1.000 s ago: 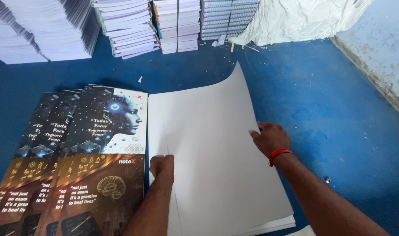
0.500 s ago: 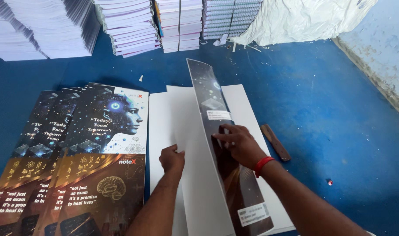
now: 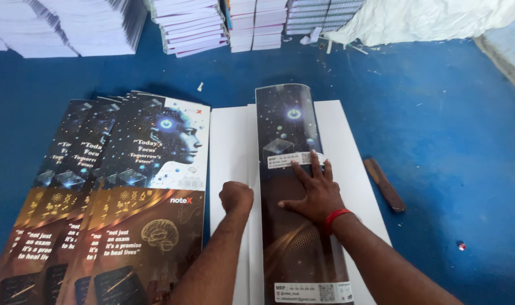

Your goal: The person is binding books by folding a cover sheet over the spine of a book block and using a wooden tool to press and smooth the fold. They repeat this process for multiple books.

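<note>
My right hand (image 3: 315, 191) lies flat, fingers spread, on a folded printed cover sheet (image 3: 288, 130) with a dark starry design. The sheet is doubled over on top of a stack of white sheets (image 3: 229, 147). My left hand (image 3: 236, 197) is a closed fist pressing on the white stack just left of the fold. A red band circles my right wrist.
Several fanned printed covers (image 3: 127, 186) with a robot face lie to the left on the blue floor (image 3: 438, 141). A brown wooden stick (image 3: 384, 184) rests to the right. Stacks of paper pads (image 3: 189, 25) and a white sack (image 3: 432, 20) line the back.
The top sheet, first lying white side up, was lifted by my right hand and folded over. It now lies flat, printed side up, under my right palm; my left hand closed into a fist.
</note>
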